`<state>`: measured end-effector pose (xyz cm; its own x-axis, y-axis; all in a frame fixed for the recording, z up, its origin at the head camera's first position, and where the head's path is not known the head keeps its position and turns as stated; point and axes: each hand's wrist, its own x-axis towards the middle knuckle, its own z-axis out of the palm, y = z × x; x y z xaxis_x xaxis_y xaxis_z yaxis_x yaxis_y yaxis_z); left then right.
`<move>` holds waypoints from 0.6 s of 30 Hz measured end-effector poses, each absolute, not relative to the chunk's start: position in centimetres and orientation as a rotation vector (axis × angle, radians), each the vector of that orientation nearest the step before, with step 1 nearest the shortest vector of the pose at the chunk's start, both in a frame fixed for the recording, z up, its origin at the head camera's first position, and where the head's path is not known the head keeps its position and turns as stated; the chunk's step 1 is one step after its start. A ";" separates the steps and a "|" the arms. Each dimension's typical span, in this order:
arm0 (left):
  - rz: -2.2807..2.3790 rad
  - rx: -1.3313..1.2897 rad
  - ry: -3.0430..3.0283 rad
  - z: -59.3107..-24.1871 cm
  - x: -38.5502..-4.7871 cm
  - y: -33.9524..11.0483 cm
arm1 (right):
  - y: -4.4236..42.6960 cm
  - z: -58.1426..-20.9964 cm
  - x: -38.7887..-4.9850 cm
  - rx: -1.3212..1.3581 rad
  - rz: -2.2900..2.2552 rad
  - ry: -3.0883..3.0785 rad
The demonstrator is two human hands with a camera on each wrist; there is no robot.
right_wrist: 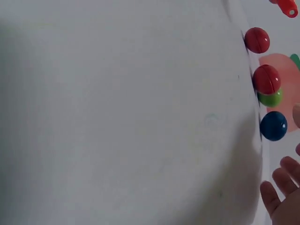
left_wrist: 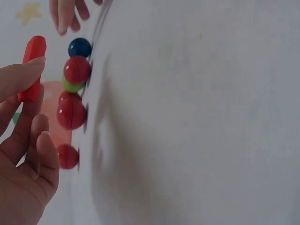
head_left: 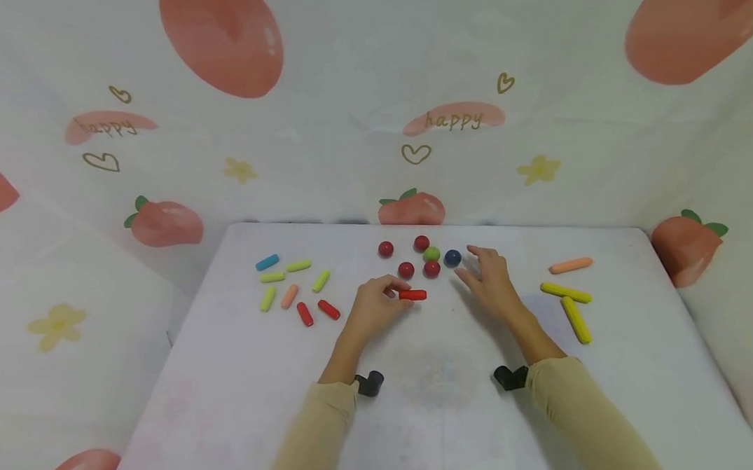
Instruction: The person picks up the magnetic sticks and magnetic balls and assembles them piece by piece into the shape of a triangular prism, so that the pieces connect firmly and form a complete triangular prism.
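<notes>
My left hand (head_left: pixel 374 304) pinches a short red stick (head_left: pixel 413 295) between thumb and fingers, held above the table. In the left wrist view the red stick (left_wrist: pixel 33 70) stands upright with faceted sides; a small hole shows in its end in the right wrist view. My right hand (head_left: pixel 491 280) hovers beside a dark blue ball (head_left: pixel 453 258), fingers spread and nothing in them. Left of the blue ball sit a green ball (head_left: pixel 432 253) and several red balls (head_left: pixel 406 269).
On the left lie short sticks: a blue one (head_left: pixel 267 262), a peach one (head_left: pixel 289 296), several yellow-green ones (head_left: pixel 298 265) and two red ones (head_left: pixel 329 309). On the right are two longer yellow sticks (head_left: pixel 576 320) and a peach stick (head_left: pixel 570 265). A patterned cloth backdrop (head_left: pixel 334 125) rises behind the table.
</notes>
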<state>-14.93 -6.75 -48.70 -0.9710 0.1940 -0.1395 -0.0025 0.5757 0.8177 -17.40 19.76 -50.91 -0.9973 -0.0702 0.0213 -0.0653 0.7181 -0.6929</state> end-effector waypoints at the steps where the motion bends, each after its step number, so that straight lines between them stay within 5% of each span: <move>1: 1.358 0.169 2.588 -48.8 -14.9 -6.5 | 19.5 -50.9 -17.8 -0.116 -1.178 2.906; 18: 1.491 0.239 2.572 -50.5 -14.5 -4.5 | 18.0 -51.3 -18.5 -0.031 -1.202 2.892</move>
<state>-14.49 -4.48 -50.47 -0.9746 0.2167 -0.0568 0.0585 0.4908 0.8693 -18.51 18.01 -51.29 -0.9998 -0.0217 -0.0014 -0.0144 0.7051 -0.7090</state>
